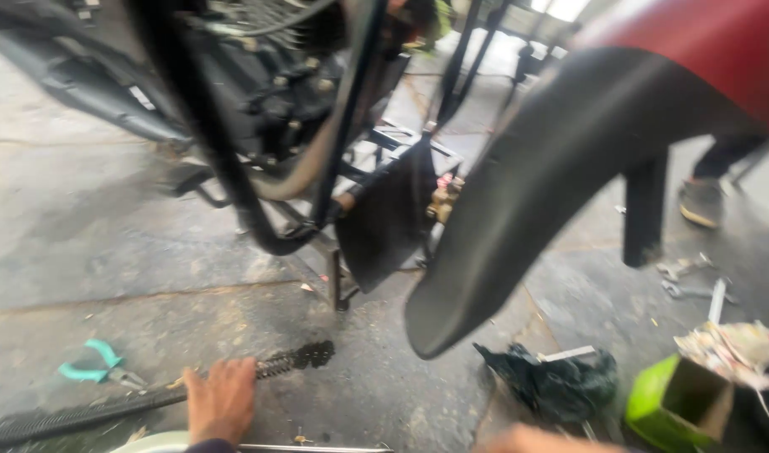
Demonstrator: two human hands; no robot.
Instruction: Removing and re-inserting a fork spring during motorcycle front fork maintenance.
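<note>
My left hand (221, 401) lies low on the concrete floor, palm down, on top of a black ribbed, spring-like hose (296, 359) that runs left to the frame edge. Its fingers point toward the motorcycle engine (275, 92) raised on a metal stand (334, 281). Only a blurred sliver of my right hand (527, 439) shows at the bottom edge, near a dark rag (561, 382); whether it holds anything is hidden. A large black fender (552, 193) hangs close in front, under a red body panel (703, 50).
Teal-handled pliers (91, 362) lie left of my left hand. A green box (674, 403) with crumpled paper sits at the lower right, and wrenches (695, 281) lie behind it. Another person's shoe (701, 201) stands at the right. A black exhaust pipe (66, 75) crosses the upper left.
</note>
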